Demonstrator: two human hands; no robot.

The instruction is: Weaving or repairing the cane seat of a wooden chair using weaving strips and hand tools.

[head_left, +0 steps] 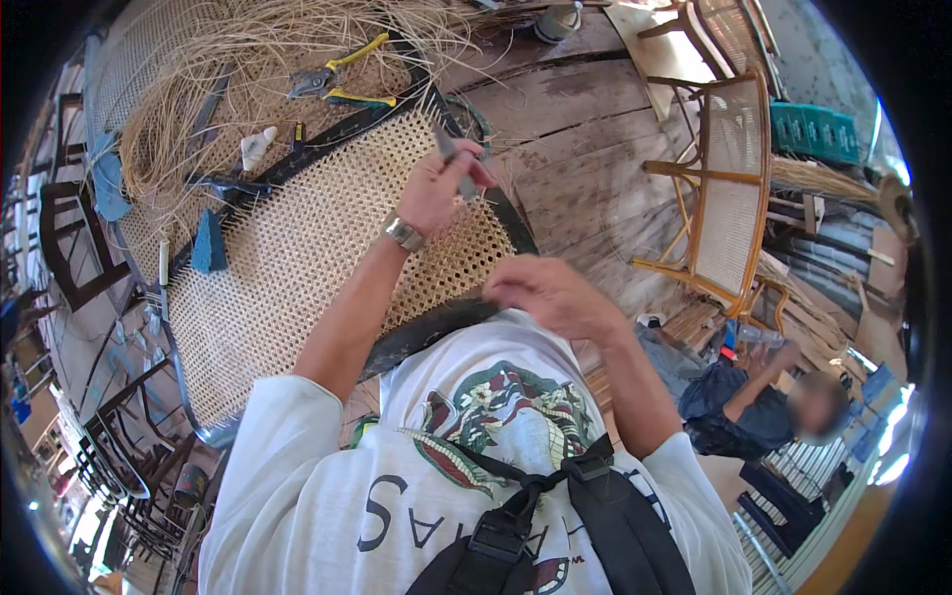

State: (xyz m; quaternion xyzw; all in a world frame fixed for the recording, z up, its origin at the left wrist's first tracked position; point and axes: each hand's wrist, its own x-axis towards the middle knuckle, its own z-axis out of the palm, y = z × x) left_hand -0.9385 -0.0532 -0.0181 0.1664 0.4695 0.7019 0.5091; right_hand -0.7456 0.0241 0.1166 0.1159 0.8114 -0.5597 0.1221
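Note:
A woven cane panel stretches across a dark frame in front of me. My left hand, with a metal watch on its wrist, is closed around a narrow grey tool over the panel's far right side; the tool's exact kind is unclear. My right hand is slightly blurred above the near right edge of the frame. Its fingers are curled together, and whatever is between them cannot be made out. Short cane ends stick out along the frame's far and right edges.
Loose cane strands lie heaped beyond the panel, with yellow-handled pliers and a white lump among them. A blue wedge rests on the panel's left. Cane-backed chairs stand right; another person sits at lower right.

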